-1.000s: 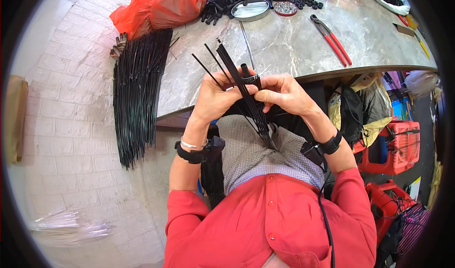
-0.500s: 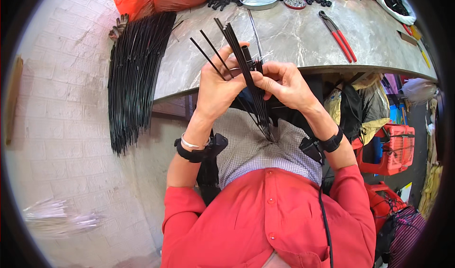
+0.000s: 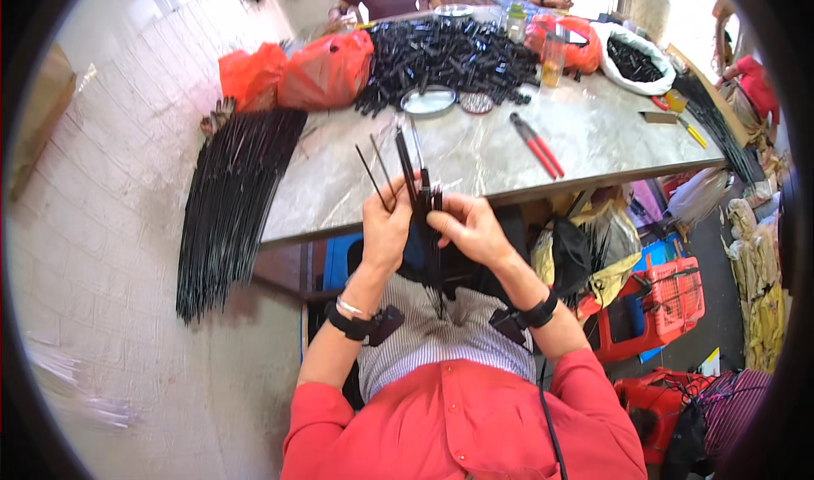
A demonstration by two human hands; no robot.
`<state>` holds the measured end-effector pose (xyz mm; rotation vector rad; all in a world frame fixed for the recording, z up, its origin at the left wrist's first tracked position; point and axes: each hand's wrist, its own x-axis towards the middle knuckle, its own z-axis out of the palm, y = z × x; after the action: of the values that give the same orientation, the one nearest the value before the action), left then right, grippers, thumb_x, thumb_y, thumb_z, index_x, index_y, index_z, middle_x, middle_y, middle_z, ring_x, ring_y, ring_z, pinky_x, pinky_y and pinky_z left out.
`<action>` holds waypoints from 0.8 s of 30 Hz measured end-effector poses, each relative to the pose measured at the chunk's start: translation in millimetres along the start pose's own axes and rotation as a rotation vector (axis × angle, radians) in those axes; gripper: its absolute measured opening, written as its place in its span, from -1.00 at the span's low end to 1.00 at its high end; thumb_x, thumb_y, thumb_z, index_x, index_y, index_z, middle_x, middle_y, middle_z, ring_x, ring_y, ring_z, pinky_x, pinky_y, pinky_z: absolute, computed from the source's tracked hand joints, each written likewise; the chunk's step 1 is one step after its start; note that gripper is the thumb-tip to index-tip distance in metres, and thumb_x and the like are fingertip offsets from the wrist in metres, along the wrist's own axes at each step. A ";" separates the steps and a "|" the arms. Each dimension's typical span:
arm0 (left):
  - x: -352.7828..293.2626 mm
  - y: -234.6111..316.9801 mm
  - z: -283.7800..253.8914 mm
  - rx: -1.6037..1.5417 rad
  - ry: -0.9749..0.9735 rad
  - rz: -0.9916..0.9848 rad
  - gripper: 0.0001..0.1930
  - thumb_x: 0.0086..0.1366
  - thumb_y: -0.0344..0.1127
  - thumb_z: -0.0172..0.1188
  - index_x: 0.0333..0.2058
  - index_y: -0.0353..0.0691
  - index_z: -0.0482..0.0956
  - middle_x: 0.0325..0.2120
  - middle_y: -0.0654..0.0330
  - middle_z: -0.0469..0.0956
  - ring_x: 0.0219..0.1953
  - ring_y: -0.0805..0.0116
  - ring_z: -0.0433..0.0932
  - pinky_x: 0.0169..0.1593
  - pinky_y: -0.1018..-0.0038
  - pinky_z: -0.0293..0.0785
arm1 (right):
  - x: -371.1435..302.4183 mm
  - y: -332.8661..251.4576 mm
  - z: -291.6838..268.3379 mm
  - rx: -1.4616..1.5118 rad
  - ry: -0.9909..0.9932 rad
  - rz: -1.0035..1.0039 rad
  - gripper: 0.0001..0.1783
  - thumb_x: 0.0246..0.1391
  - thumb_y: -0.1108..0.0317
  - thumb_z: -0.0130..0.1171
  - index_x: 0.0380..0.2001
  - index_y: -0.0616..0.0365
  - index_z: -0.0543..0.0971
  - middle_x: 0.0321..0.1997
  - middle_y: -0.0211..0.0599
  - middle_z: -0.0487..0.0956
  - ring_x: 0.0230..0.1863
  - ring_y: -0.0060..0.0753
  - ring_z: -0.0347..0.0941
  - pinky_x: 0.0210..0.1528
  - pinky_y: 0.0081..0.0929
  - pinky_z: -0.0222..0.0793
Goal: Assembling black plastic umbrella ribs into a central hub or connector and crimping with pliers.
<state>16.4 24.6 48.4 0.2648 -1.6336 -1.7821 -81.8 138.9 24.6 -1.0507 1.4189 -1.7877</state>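
The bundle of black rods (image 3: 422, 226) stands slightly tilted between the two grips, its lower ends dropping below them toward the lap and its upper ends rising above, in front of the table (image 3: 339, 192). The left grip (image 3: 388, 232) is closed along the bundle's left side, with two loose rods (image 3: 373, 166) splaying up from between its fingers; the right grip (image 3: 471, 230) pinches the right edge, thumb foremost, though its fingertips are partly hidden. The rods look light and thin, stiff over short lengths but likely springy toward their free ends, and their smooth surface may let them slide past one another. They should be best held at mid-length, where both grips now sit, with steady, even pressure; squeezing only near the tips would probably let the bundle fan out.
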 end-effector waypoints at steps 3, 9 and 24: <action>1.0 1.0 10.3 -0.101 0.014 -0.044 -0.72 0.41 -0.34 -0.10 -0.04 -0.37 0.46 -0.32 0.19 0.60 -0.27 0.54 0.55 -0.14 0.61 0.44 | -2.9 -2.2 -5.7 0.003 0.039 -0.021 -0.76 0.07 0.37 0.17 -0.25 0.33 0.56 -0.41 -0.45 0.55 -0.43 -0.70 0.42 -0.51 -0.67 0.42; 8.7 -11.8 11.5 0.090 0.089 -0.023 -0.74 0.38 -0.30 -0.02 -0.15 -0.38 0.54 -0.41 0.32 0.52 -0.40 0.60 0.44 -0.26 0.68 0.36 | 1.3 -9.5 -12.8 -0.041 0.077 0.030 -0.81 0.04 0.43 0.15 -0.30 0.33 0.58 -0.50 -0.41 0.53 -0.49 -0.68 0.44 -0.50 -0.65 0.42; -14.3 26.6 -6.0 0.074 -0.174 0.131 -0.71 0.14 -0.52 0.13 -0.13 -0.43 0.43 -0.35 -0.04 0.58 -0.29 0.28 0.60 -0.15 0.47 0.50 | -51.0 -49.3 15.2 -0.354 0.187 -0.357 -0.79 0.04 0.38 0.20 -0.31 0.29 0.49 -0.45 -0.11 0.48 -0.47 -0.17 0.46 -0.44 -0.38 0.33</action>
<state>39.7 29.4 67.9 0.0354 -1.7976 -1.6868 -43.1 186.2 63.7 -1.4222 1.8003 -1.9661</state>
